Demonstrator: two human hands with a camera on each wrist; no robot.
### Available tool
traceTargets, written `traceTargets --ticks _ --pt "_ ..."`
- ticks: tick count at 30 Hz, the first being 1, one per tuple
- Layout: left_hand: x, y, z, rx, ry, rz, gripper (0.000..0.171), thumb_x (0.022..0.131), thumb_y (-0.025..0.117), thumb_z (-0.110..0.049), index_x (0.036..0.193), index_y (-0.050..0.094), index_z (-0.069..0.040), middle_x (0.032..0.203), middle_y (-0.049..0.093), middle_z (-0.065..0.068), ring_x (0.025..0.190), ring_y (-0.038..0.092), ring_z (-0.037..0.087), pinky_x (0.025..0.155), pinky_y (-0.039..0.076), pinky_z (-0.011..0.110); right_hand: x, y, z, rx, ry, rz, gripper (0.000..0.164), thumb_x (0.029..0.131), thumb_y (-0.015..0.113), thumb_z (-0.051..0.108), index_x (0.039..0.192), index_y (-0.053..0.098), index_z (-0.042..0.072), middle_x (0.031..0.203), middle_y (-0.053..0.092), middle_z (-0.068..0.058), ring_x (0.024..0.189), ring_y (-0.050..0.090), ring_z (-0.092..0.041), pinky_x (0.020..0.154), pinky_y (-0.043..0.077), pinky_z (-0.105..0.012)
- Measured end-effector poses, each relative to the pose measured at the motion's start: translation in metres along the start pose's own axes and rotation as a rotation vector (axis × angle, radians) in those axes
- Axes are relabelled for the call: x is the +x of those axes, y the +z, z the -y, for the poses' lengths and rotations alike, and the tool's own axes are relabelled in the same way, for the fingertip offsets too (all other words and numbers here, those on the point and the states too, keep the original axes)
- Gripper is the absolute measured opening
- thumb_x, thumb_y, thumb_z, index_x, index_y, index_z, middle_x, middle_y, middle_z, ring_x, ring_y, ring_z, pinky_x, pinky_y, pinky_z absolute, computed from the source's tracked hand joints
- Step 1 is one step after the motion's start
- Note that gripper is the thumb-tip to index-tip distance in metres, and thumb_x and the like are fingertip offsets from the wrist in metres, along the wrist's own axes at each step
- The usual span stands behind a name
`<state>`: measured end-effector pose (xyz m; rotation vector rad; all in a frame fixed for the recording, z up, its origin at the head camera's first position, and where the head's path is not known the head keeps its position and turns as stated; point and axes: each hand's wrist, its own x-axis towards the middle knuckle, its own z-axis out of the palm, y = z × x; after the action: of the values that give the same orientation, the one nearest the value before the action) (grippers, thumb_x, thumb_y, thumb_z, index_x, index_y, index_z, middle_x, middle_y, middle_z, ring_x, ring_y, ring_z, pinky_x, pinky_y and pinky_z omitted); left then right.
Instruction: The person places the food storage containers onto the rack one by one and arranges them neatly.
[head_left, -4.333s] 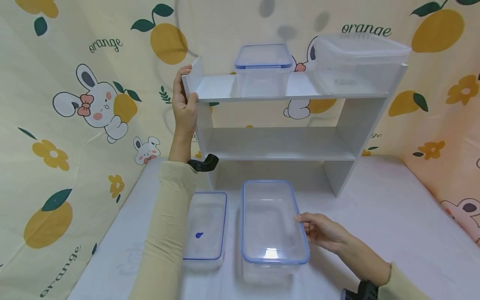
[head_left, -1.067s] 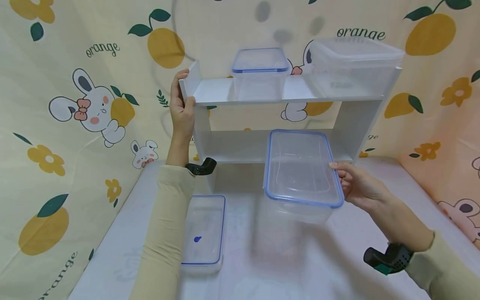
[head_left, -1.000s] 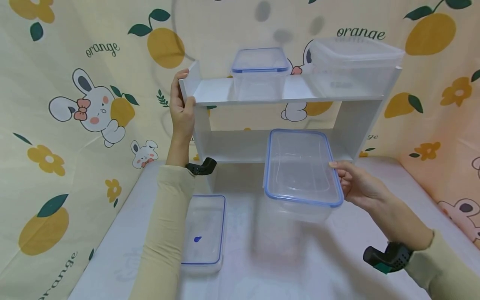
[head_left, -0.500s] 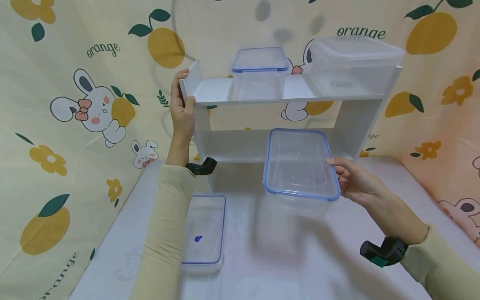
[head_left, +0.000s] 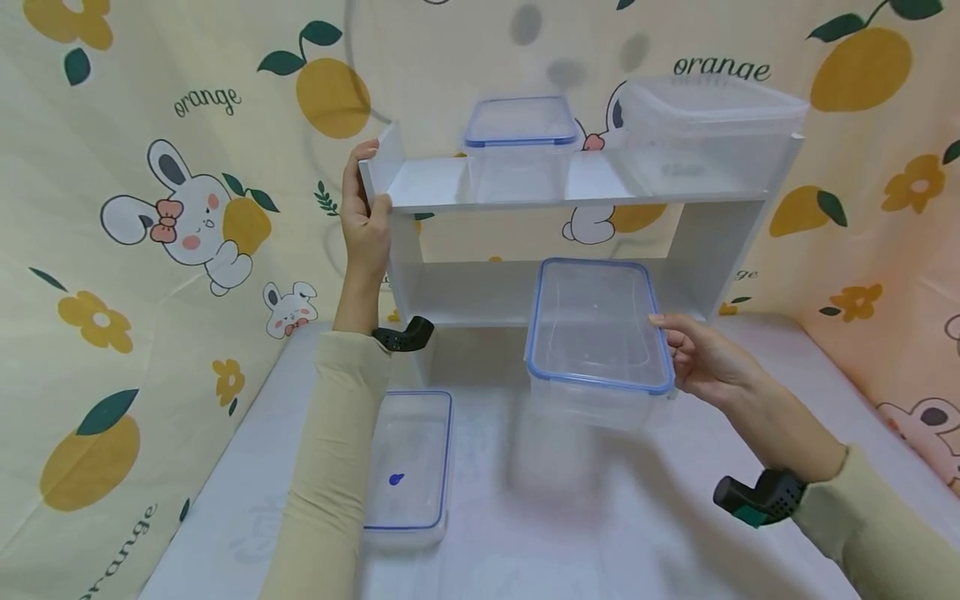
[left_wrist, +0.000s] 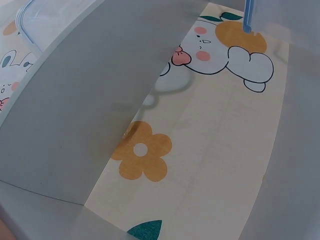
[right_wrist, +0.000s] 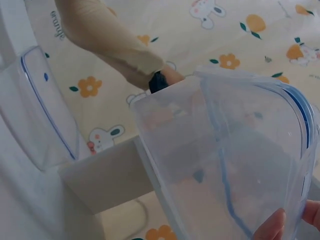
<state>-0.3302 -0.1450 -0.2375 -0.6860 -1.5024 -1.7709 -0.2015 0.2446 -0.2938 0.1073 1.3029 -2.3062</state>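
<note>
My left hand (head_left: 366, 204) grips the upper left side panel of a white tabletop shelf (head_left: 491, 290), thumb in front and fingers behind. With my right hand (head_left: 712, 362) I pinch the right rim of a clear, blue-rimmed food storage container (head_left: 600, 325). It hangs above the table, before the right part of the middle shelf. From the right wrist view, the same container (right_wrist: 185, 150) fills the centre, with thumb and a finger (right_wrist: 272, 227) at its edge. The left wrist view shows the shelf boards (left_wrist: 75, 100) but little of the hand.
A flatter blue-rimmed container (head_left: 408, 450) stands on the white table (head_left: 487, 550), beside the left forearm. Up on the top shelf are a blue-lidded container (head_left: 521, 158) and a larger clear box (head_left: 712, 133). A fruit-and-rabbit printed cloth (head_left: 187, 333) hangs behind.
Since the oldest frame, my right hand has raised the container from the table area, up and to the right. Over the last second it drifts slightly left. The left hand keeps its hold.
</note>
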Motion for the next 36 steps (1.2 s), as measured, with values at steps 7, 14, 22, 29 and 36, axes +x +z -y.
traceTargets --ticks 7,14,22,29,36 --pt "-0.0011 0.0008 -0.0016 0.011 0.024 0.003 0.051 0.081 0.033 0.010 0.129 0.042 -0.002 0.144 0.042 0.009 0.131 0.034 0.035 0.104 0.032 0.039 0.0028 0.0007 -0.0005 -0.034 -0.019 0.001 0.011 0.094 0.056 0.018 0.095 0.066 0.015 0.087 0.074 0.000 0.076 0.068 -0.012 0.074 0.058 -0.026" --pt "-0.0019 0.0005 -0.0010 0.011 0.031 0.005 0.052 0.080 0.033 0.010 0.129 0.043 -0.003 0.144 0.043 0.008 0.130 0.035 0.034 0.103 0.031 0.043 0.0041 0.0031 -0.0017 -0.080 -0.032 -0.008 0.010 0.095 0.056 0.020 0.094 0.065 0.015 0.086 0.073 0.001 0.075 0.069 -0.012 0.074 0.058 -0.025" --pt "-0.0016 0.0011 -0.0031 0.024 0.017 0.002 0.051 0.081 0.032 0.010 0.129 0.042 -0.002 0.145 0.042 0.010 0.131 0.036 0.030 0.105 0.031 0.038 0.0040 0.0057 -0.0004 -0.107 -0.032 -0.022 0.013 0.094 0.057 0.020 0.089 0.067 0.013 0.080 0.072 0.001 0.072 0.068 -0.011 0.072 0.057 -0.024" --pt "0.0005 0.0010 -0.0025 0.009 -0.003 -0.002 0.050 0.081 0.032 0.011 0.129 0.041 0.000 0.146 0.039 0.014 0.134 0.034 0.032 0.108 0.030 0.037 0.0041 0.0059 0.0004 -0.178 -0.033 0.002 0.023 0.097 0.051 0.027 0.087 0.067 0.014 0.075 0.070 0.003 0.069 0.066 -0.009 0.068 0.057 -0.022" --pt "-0.0002 0.0012 -0.0010 0.007 0.026 0.004 0.051 0.081 0.032 0.012 0.129 0.041 0.000 0.145 0.040 0.013 0.134 0.032 0.037 0.106 0.031 0.037 0.0022 0.0042 0.0026 -0.219 -0.006 0.011 0.028 0.098 0.049 0.035 0.090 0.067 0.015 0.079 0.071 0.003 0.072 0.069 -0.010 0.069 0.057 -0.023"
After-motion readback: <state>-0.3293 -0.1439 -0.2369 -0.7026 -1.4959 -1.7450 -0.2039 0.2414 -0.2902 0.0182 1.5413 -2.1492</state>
